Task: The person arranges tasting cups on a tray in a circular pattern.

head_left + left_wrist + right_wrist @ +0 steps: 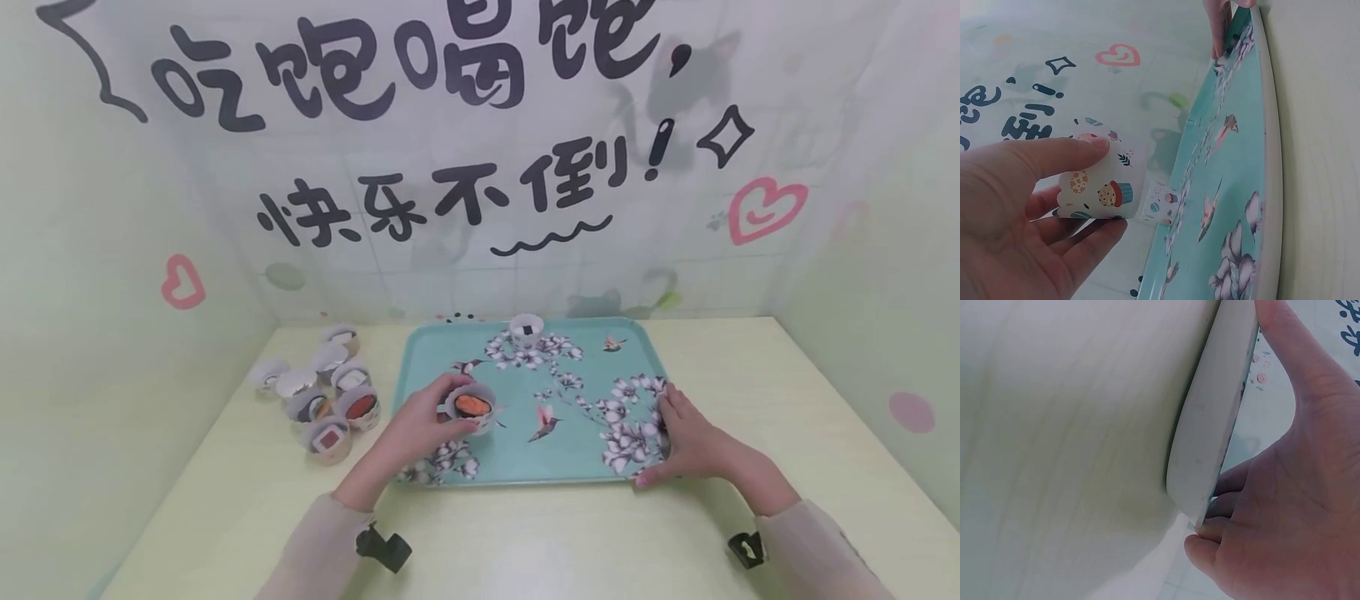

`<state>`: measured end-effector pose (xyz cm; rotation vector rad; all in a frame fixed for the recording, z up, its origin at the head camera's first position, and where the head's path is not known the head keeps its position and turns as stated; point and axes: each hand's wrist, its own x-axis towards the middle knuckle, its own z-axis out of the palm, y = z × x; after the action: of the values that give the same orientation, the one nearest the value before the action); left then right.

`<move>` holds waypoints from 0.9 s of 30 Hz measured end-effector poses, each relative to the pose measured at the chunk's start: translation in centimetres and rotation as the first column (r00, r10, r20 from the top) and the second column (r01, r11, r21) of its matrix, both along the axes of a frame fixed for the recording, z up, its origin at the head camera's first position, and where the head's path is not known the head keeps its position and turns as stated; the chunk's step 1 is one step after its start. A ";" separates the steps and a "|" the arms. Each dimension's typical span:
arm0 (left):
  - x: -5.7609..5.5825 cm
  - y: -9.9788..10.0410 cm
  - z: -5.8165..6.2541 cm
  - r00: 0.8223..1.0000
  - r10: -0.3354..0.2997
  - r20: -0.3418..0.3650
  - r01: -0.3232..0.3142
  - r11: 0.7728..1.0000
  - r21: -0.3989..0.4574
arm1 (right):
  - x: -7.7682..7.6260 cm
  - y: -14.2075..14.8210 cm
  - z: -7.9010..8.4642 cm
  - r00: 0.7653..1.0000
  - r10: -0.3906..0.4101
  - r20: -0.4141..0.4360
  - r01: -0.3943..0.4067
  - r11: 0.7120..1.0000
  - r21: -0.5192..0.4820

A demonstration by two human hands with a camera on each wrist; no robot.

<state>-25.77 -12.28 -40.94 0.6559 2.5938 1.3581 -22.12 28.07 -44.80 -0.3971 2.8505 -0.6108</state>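
My left hand [423,421] grips a paper cup [1113,187] printed with cupcakes, thumb on one side and fingers on the other. Inside the cup, in the head view, is an orange-topped sushi piece [472,406]. It is over the left part of a turquoise tray [517,450] patterned with flowers and birds. At the tray's front right corner, my right hand [693,442] holds the rim, thumb at the front edge and fingers along the right side. A second paper cup [527,332] with a white and black piece stands at the tray's back.
Several paper cups with food pieces cluster left of the tray, among them one with a red topping [360,407] and one with a red square [330,439]. A wall curtain [450,283] with lettering rises right behind the pale wooden table [510,542].
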 end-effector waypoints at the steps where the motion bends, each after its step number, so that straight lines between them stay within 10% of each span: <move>1: -0.1 0.2 0.1 1.000 -0.001 0.000 0.001 1.000 0.003 | 0.0 0.0 0.0 1.000 0.001 -0.003 -0.001 1.000 0.000; 27: -3.8 6.3 0.7 0.998 0.049 -0.047 -0.052 0.997 -0.064 | 0.0 -0.3 0.5 1.000 -0.006 0.016 0.006 1.000 -0.004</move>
<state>-29.55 -5.96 -40.24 0.6230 2.6952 1.2812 -22.15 27.80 -44.33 -0.3830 2.8363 -0.6180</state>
